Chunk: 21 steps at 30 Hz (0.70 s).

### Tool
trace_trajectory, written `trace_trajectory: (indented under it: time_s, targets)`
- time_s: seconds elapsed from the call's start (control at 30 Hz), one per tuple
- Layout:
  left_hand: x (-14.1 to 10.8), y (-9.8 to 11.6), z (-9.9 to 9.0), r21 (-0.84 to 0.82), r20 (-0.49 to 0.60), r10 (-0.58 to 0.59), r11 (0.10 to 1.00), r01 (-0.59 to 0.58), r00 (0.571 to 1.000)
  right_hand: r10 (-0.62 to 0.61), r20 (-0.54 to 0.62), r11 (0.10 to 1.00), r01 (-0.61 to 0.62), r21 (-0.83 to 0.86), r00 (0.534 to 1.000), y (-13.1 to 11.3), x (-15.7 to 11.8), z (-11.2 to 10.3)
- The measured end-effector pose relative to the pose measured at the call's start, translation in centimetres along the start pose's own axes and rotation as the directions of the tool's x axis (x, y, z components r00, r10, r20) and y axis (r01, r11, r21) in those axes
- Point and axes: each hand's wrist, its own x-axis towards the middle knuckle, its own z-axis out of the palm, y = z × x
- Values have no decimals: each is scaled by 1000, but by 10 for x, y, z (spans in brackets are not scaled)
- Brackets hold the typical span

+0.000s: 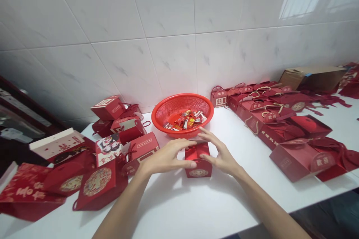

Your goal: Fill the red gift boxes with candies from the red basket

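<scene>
A small red gift box [198,173] with a gold emblem on its front stands on the white table before me, its top flaps partly raised. My left hand [169,155] reaches round its left side, thumb at the front flap and fingers at the back. On the other side, my right hand [224,157] has its thumb at the box's top edge and its fingers by the back flap. Just behind the box sits a red plastic colander [159,116] holding several wrapped candies [188,120].
Assorted red gift boxes [98,186] are heaped on the left, some with cord handles. Rows of similar boxes [297,160] cover the right side, with a cardboard box [291,79] behind them. A tiled wall [171,63] backs the white table [168,209].
</scene>
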Motion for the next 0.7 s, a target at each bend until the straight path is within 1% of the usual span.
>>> trace_trajectory:
  time_s: [0.07,0.17,0.23,0.27,0.37,0.47,0.53,0.6,0.67,0.7]
  targets:
    - [1,-5,12,-23,-120,16,1000,-19,993,7,-19,1000,-7,30,1000,3,-2,0]
    - [2,-14,29,-39,-308,1,999,-13,951,3,-26,999,-2,44,1000,5,-3,-1]
    - [2,-19,38,-52,-373,-29,999,10,927,31,-19,997,-29,72,999,5,-4,-1]
    - [1,-22,41,-63,-377,-41,998,19,925,55,-20,994,-53,97,998,4,-5,-1]
    - [1,-27,47,-95,-320,-64,995,35,945,122,-49,982,-113,149,991,4,-6,1]
    - [4,-30,56,-157,-307,-75,987,28,949,122,-64,990,-117,75,990,3,-7,2]
    - [7,-31,66,-207,-334,-78,978,8,939,89,-21,996,-89,-5,996,3,-7,2]
    - [12,-31,78,-251,-366,-96,968,2,926,60,57,995,-55,-84,997,3,-6,1]
    - [16,-31,89,-296,-395,-134,955,12,909,64,122,988,-46,-145,991,3,-6,-2]
    - [18,-30,94,-322,-408,-154,947,16,900,77,135,985,-55,-164,988,4,-5,-4]
